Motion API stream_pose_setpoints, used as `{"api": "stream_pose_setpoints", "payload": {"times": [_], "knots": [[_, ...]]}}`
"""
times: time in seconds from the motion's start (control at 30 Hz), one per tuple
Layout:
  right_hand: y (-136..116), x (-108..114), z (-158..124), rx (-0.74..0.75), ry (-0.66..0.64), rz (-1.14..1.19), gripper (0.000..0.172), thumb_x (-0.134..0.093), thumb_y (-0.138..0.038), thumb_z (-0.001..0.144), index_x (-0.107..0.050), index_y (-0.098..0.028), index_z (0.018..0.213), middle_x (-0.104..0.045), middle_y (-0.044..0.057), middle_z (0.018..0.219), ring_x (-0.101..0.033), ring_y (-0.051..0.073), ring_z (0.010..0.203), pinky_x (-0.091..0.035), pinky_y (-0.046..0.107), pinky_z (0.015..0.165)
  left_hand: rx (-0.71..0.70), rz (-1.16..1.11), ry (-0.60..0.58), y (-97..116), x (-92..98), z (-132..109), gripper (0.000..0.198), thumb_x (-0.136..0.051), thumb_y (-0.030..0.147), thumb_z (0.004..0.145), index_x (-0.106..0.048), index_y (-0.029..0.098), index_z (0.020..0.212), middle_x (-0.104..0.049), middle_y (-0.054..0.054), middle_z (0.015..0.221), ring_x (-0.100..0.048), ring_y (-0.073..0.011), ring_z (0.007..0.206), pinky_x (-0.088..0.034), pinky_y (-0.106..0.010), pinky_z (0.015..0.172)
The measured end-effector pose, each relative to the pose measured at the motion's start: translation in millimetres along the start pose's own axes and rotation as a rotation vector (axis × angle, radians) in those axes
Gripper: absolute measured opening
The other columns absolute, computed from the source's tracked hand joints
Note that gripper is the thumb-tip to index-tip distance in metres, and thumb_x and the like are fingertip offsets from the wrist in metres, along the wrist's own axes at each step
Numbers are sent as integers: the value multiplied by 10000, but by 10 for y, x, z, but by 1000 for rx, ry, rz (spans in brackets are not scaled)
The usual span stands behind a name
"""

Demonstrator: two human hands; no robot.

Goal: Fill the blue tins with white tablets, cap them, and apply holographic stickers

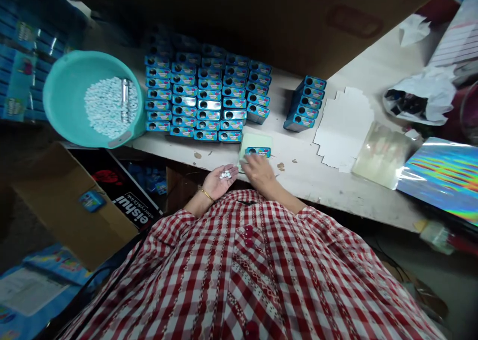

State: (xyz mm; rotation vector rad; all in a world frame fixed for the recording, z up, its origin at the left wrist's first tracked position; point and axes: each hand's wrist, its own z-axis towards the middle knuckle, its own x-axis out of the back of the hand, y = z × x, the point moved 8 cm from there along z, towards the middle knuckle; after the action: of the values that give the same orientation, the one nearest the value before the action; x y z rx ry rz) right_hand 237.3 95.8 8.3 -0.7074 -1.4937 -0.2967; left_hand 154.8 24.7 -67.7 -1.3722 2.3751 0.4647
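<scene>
My left hand [219, 179] lies palm up at the table's near edge, cupped, with a few small white tablets [225, 173] in the palm. My right hand [259, 170] rests beside it, back of the hand up, its fingers at a small blue tin [257, 152] that sits on a pale green pad [255, 146]. Whether those fingers grip the tin is hidden. Many more blue tins [205, 98] stand in rows beyond the hands. A teal basin [67, 88] of white tablets [105, 106] sits at the far left.
A short stack of blue tins [305, 103] stands right of the rows. Flat white card blanks [343, 126], shiny foil sheets [440, 173] and a crumpled plastic bag [421, 98] lie to the right. An open cardboard box [70, 205] sits below the table's left end.
</scene>
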Motion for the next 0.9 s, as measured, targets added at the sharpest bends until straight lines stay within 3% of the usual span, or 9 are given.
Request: {"api": "stream_pose_setpoints", "payload": {"times": [0.1, 0.27, 0.47, 0.67, 0.77, 0.9], "knots": [[-450, -56, 15, 170, -59, 74, 286, -379, -151, 923, -552, -101, 1146, -561, 139, 1114, -450, 226, 948, -408, 352, 732, -10, -76, -16, -22, 67, -47, 288, -357, 186, 927, -631, 101, 925, -677, -38, 720, -641, -93, 664, -522, -203, 659], [-786, -147, 99, 309, -86, 119, 200, -398, -145, 918, -580, -91, 980, -567, 122, 1003, -438, 231, 959, -413, 375, 771, 15, -117, -7, -69, 223, -69, 314, -338, 254, 947, -614, 117, 1008, -667, -28, 744, -641, -87, 682, -515, -185, 650], [-870, -217, 144, 340, -130, 205, 185, -409, -153, 922, -591, -123, 916, -563, 89, 1019, -463, 196, 947, -421, 309, 713, 70, -47, -21, -100, 308, -105, 314, -385, 277, 914, -593, 121, 1091, -675, -63, 882, -652, -146, 841, -524, -268, 783], [-876, -210, 152, 276, -148, 268, 177, -445, -105, 897, -610, -134, 954, -592, 76, 1014, -509, 179, 944, -418, 272, 705, 105, -12, -68, -131, 192, -165, 441, -329, 377, 911, -548, 117, 1193, -661, -119, 1066, -597, -228, 1068, -445, -407, 952], [-857, -233, 123, 280, -150, 284, 188, -427, -113, 908, -601, -133, 977, -585, 82, 1034, -517, 174, 951, -432, 280, 738, 90, -19, -49, -133, 167, -171, 447, -304, 381, 920, -560, 103, 1157, -672, -118, 1015, -615, -219, 1024, -449, -396, 942], [-807, -297, 78, 263, -179, 307, 188, -438, -130, 908, -582, -121, 1029, -569, 94, 1056, -526, 160, 948, -447, 293, 773, 79, -23, 0, -154, 204, -157, 364, -312, 317, 930, -601, 110, 1010, -667, -56, 786, -650, -155, 781, -506, -317, 823]]}}
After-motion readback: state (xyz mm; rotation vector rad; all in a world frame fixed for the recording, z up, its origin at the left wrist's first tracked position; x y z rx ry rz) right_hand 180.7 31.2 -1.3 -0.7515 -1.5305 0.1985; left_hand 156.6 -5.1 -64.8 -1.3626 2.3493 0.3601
